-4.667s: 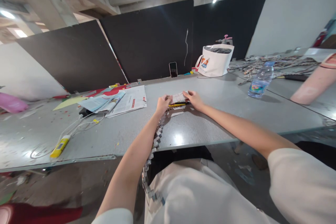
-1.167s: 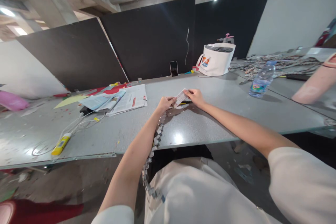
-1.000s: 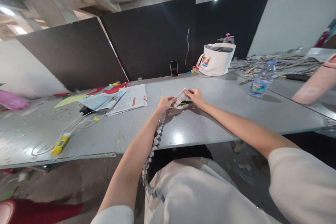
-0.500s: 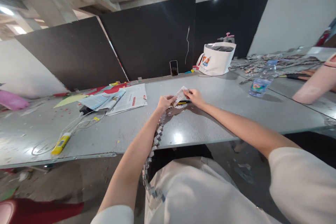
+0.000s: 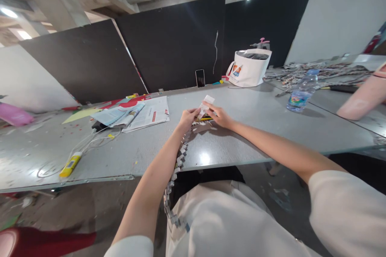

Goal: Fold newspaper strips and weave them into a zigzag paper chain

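Observation:
A small folded piece of newspaper [image 5: 208,99] is held between my two hands over the table. My left hand [image 5: 188,119] pinches its lower end with thumb and fingers. Across its middle lie the closed fingers of my right hand [image 5: 222,117]. A zigzag chain of folded paper [image 5: 181,155] trails from below my left hand, over the table edge and down to my lap. Under the hands lies a yellow-and-black tool [image 5: 206,119], mostly covered, so its kind is unclear. Paper scraps [image 5: 202,127] are beside it.
Newspapers [image 5: 147,114] and a yellow glue stick [image 5: 70,164] lie to the left. A phone [image 5: 200,78] leans on the black partition. Rightward stand a white bag [image 5: 249,68], a water bottle [image 5: 302,91] and a pink tumbler [image 5: 358,96], with rolled paper strips [image 5: 319,73] behind.
The newspaper piece has turned more upright and now looks narrower. My right hand has shifted slightly left and down, its fingers moving from the paper's upper right corner across its middle.

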Demonstrator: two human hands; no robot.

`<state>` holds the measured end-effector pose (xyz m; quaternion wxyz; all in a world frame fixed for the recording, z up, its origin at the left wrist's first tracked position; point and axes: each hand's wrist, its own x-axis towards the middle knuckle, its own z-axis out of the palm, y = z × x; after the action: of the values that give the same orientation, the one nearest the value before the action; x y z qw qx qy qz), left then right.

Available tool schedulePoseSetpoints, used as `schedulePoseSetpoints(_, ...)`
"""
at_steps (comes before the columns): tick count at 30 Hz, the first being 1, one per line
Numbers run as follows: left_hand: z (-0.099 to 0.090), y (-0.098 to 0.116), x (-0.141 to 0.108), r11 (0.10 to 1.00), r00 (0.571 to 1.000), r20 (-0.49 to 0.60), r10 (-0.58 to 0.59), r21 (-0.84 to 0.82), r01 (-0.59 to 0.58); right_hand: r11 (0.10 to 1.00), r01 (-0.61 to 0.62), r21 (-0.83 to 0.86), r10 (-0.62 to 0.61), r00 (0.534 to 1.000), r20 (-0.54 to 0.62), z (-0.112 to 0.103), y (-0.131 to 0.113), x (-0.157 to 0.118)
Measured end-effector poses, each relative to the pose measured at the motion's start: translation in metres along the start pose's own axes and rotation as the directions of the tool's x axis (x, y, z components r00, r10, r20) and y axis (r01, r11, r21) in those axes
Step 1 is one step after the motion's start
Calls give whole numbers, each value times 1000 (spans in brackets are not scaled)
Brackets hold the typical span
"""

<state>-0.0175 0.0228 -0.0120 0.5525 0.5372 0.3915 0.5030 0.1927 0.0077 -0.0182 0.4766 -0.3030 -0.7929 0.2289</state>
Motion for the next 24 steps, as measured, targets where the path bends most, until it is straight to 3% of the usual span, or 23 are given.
schedulePoseSetpoints(3,-1,2,-2,999,1000,15,-9,32,8,999,50,-21,-47,993,104,3,-3,0)
schedulePoseSetpoints(10,4,3,-7,988,998,24,-64,144,60,1000,-12,-2,12,999,37,5,9,4)
schedulePoseSetpoints(16,6,8,-9,983,995,-16,-100,155,101,989,-143,21,145,979,-141,-1,26,11)
schedulePoseSetpoints(20,5,6,-8,963,990,-64,-126,231,137,947,-314,73,320,890,-326,-16,45,14)
schedulePoseSetpoints(22,4,5,-7,956,989,-87,-123,257,141,940,-316,131,342,871,-352,-22,51,15)
schedulePoseSetpoints(24,3,4,-6,950,990,-86,-110,285,130,941,-281,186,328,890,-316,-24,52,15)
